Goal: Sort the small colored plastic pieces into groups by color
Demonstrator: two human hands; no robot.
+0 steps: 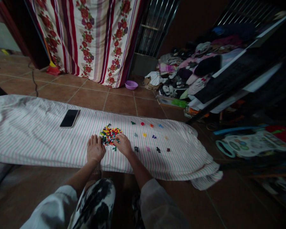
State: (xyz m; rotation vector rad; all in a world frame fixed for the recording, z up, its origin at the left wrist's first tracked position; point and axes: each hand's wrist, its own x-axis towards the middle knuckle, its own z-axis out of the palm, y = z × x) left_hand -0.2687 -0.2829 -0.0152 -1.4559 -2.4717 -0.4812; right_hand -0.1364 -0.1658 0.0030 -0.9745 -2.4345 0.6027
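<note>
A heap of small multicoloured plastic pieces (111, 132) lies on a striped cloth (38, 133). My left hand (95, 149) rests flat on the cloth at the heap's left edge, its fingers stretched out and holding nothing. Over the heap's right side, my right hand (122, 143) has its fingers bent together in a pinch; whatever is between the tips is too small to make out. Right of that hand, little groups sorted by colour form three rows, among them a red group (142, 123), a yellow group (144, 135), a pink group (148, 149) and a dark red group (168, 149).
A phone (70, 118) lies on the cloth left of the heap. Beyond, a purple basin (131, 85) sits on the tiled floor by a flowered curtain (95, 41). Piled clothes (188, 70) fill the back right, and a red broom (53, 69) leans at the left.
</note>
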